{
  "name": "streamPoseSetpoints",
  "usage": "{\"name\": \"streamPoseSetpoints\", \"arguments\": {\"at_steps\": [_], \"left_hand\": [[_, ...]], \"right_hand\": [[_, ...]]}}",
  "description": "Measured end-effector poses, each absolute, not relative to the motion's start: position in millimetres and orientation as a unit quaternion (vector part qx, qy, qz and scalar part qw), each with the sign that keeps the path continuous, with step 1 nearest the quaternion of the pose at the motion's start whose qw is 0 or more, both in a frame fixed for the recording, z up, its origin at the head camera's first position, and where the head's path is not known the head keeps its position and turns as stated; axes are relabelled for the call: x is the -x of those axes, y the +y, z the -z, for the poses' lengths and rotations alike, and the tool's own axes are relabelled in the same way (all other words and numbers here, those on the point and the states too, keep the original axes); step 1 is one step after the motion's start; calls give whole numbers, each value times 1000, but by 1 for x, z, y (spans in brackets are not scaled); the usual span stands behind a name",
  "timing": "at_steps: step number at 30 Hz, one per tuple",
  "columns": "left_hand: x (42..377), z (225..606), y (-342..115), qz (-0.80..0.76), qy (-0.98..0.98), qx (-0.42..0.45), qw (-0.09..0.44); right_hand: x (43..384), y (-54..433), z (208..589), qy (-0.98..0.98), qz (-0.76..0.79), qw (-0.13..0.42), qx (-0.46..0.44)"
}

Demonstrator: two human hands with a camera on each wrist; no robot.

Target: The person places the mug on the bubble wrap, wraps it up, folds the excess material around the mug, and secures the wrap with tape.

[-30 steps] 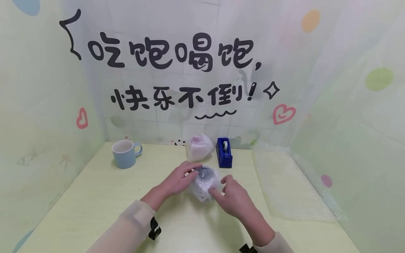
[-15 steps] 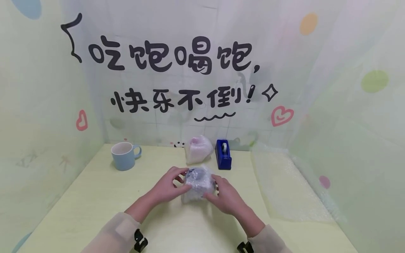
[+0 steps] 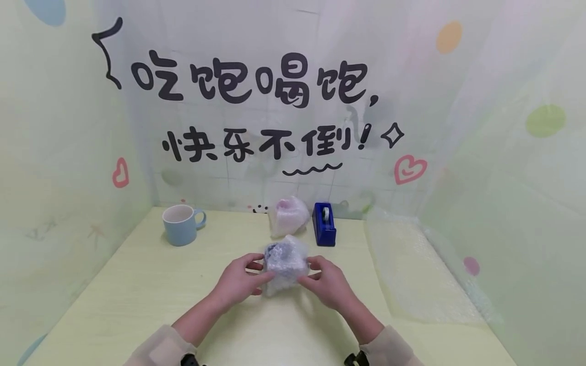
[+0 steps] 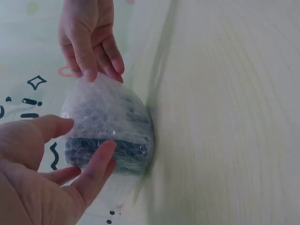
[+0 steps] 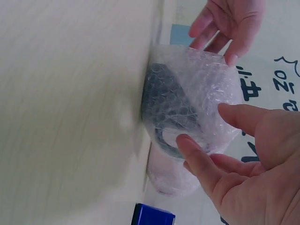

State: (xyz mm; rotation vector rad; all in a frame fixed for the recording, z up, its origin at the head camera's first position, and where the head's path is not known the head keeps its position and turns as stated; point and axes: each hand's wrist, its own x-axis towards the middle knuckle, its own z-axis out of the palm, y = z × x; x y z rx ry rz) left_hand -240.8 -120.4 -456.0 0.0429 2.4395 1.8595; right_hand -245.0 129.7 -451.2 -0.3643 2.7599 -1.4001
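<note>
A bundle of clear bubble wrap point(image 3: 287, 262) around a dark blue-grey object sits on the table in front of me. Through the wrap in the right wrist view, a dark body and a pale rounded patch point(image 5: 173, 137) show; its exact kind is blurred by the bubbles. My left hand point(image 3: 235, 279) holds the bundle's left side, thumb toward me and fingers behind. On the opposite side my right hand point(image 3: 328, 284) grips it between thumb and bent fingers. Both hands' fingertips touch the plastic.
Behind the bundle stands another bubble-wrapped item point(image 3: 289, 216), pinkish. Beside it is a blue tape dispenser point(image 3: 324, 224) with a roll. A light blue mug point(image 3: 179, 226) stands back left. Flat bubble wrap point(image 3: 421, 269) lies along the right edge, near the printed curtain walls point(image 3: 517, 203).
My left hand has come down from the bundle's top to its left side. The right hand has closed in against the right side. The bundle has turned and shifted slightly left.
</note>
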Motion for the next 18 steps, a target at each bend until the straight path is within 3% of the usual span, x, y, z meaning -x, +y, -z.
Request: {"name": "streamPoseSetpoints", "arguments": {"at_steps": [9,18], "left_hand": [[253,453,-160,-551,833,53,-3],[303,445,-193,-519,847,85,-70]], "right_hand": [[287,77,456,862,488,47,130],[328,28,453,839,516,87,150]]}}
